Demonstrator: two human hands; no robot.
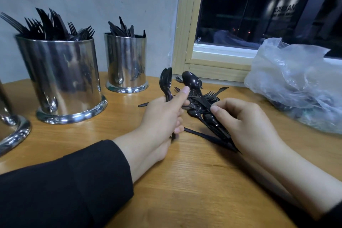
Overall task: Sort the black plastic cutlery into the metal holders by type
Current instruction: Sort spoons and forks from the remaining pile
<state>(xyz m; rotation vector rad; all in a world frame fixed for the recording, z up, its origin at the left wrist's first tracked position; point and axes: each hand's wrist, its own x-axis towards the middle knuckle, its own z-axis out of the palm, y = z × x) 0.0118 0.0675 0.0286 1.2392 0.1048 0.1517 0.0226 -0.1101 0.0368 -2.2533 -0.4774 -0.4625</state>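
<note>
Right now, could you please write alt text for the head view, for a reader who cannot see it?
A person's left hand holds black plastic spoons upright while the right hand picks at a pile of black cutlery on a wooden table. Metal holders behind contain forks and knives; a clear plastic bag lies right.

Third metal holder (11, 126) — cropped by left edge, contents unseen.

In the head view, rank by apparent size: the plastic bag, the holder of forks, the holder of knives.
1. plastic bag
2. holder of forks
3. holder of knives; it stands farther back, so true size is unsure.
</note>
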